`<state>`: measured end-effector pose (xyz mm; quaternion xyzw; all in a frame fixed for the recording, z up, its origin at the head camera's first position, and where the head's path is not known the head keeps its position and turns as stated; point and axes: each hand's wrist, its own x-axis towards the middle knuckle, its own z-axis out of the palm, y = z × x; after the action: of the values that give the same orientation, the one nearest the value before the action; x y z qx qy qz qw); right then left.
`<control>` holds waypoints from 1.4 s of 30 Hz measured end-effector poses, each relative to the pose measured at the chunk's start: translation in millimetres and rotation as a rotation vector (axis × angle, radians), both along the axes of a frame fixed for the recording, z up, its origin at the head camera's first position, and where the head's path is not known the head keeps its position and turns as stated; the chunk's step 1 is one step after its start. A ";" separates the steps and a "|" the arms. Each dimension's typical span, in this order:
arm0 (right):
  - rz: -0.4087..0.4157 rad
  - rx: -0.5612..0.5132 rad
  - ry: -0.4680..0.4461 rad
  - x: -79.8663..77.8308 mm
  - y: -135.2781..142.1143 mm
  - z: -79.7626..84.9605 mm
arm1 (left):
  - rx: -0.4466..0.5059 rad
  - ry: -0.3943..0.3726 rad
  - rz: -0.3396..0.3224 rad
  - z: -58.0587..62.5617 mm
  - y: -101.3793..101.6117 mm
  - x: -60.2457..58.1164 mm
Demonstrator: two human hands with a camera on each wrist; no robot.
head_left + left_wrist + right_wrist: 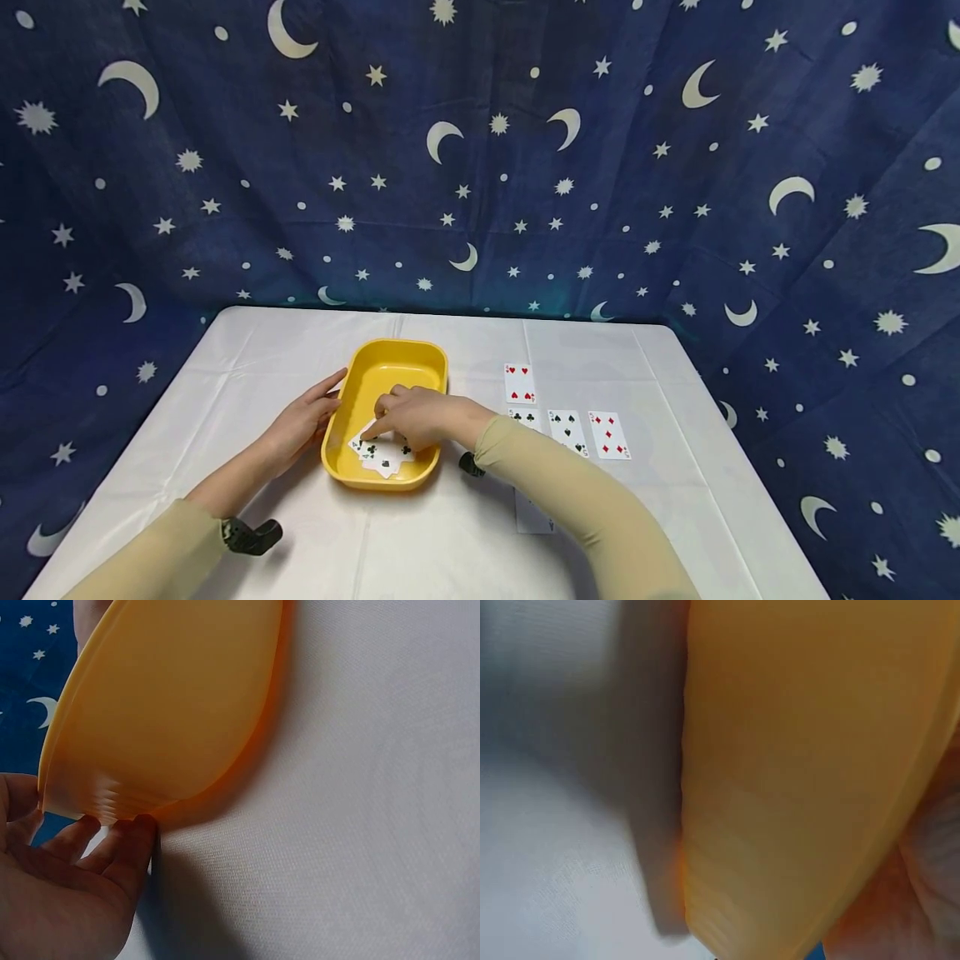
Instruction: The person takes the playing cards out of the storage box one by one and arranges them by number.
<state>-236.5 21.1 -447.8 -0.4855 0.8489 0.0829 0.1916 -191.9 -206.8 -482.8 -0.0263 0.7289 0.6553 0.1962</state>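
A yellow plastic tub [345, 465] stands on the white-covered table, with several overlapping playing cards [384, 463] face up at its near end. From the left, my left hand [302, 427] touches the tub's outer wall, its fingertips against the side and near the rim in the left wrist view. My right hand [422, 415] reaches over the right rim into the tub. One of its digits touches the top of the card pile; whether it pinches a card is hidden. In the right wrist view the tub's wall [795, 772] covers most of this hand.
To the tub's right lie face-up cards: a hearts card [520, 384], a clubs card [523, 417], a spades card [567, 432] and a diamonds card [610, 435]. Nearer, another card [532, 518] is partly under the right sleeve [581, 500]. A star-patterned cloth [480, 167] hangs behind.
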 end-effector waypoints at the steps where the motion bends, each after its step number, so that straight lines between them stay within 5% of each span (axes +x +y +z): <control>1: -0.002 0.008 0.016 -0.7 0.2 -0.3 | 0.005 0.007 -0.007 0.1 0.0 -0.2; 14: -0.134 -0.046 0.173 -12.5 5.6 -13.0 | 0.024 0.008 0.009 -0.6 -0.1 -0.6; 28: -0.070 -0.043 0.026 -14.4 8.8 -8.0 | 0.013 0.001 0.006 -0.8 0.5 -1.2; 42: -0.102 -0.052 0.048 -13.7 9.1 -10.3 | 0.018 0.013 0.002 -0.5 0.2 -0.2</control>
<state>-250.2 30.2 -458.1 -0.4443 0.8788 0.0626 0.1625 -192.1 -206.6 -483.3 -0.0210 0.7244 0.6620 0.1912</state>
